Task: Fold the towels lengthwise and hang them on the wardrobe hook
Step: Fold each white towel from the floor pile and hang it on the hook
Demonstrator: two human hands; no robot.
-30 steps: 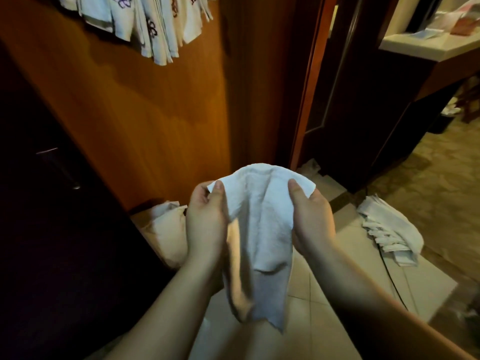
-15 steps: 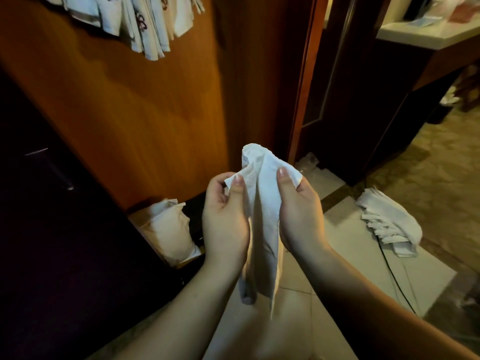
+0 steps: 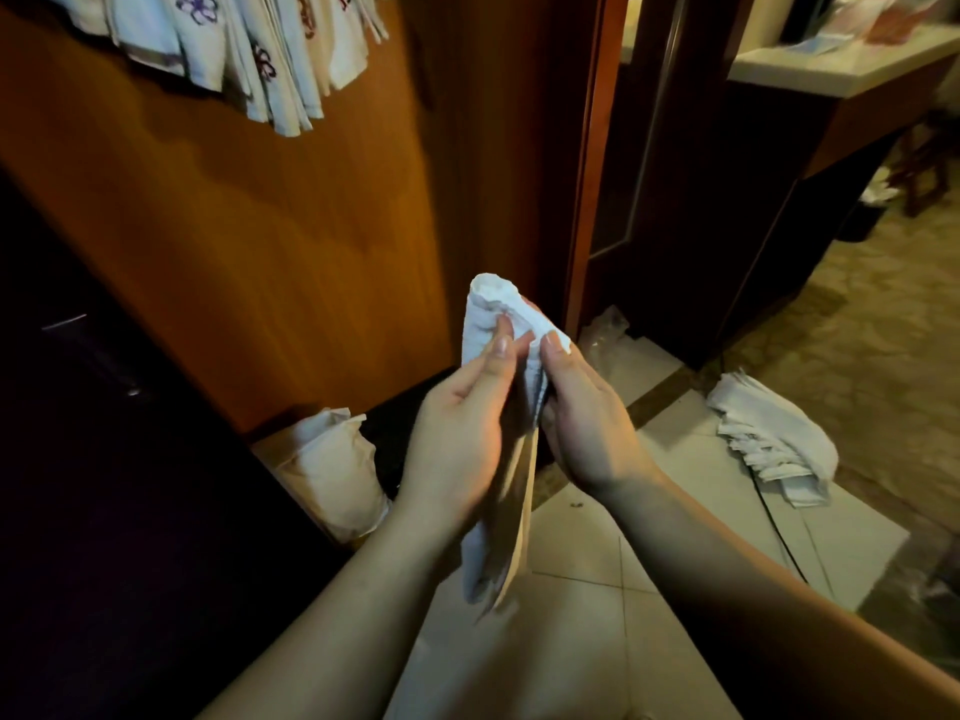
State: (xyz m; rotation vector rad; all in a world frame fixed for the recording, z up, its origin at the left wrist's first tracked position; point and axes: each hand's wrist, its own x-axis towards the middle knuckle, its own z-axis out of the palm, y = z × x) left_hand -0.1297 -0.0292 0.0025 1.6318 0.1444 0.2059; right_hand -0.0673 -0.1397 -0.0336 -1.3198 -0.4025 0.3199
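Between the two hands, close under the camera, hangs a white towel point(image 3: 493, 324), folded into a narrow strip with its rounded top poking up above the fingertips and its tail dropping down past the wrists. Both hands are pressed close together on it: the left hand point(image 3: 457, 433) pinches it with thumb against fingers, and the right hand point(image 3: 584, 413) pinches the edge beside it, thumb on top. Below and left of the left hand, a pale cloth bundle point(image 3: 332, 470) sits on the floor against the wooden wardrobe point(image 3: 249, 241). Out to the right of the right hand, a heap of white towels point(image 3: 769, 439) lies on the tiled floor point(image 3: 587, 558). Well above the left hand, a row of hung towels point(image 3: 249, 49), some with purple flower prints, drapes down the wardrobe front.
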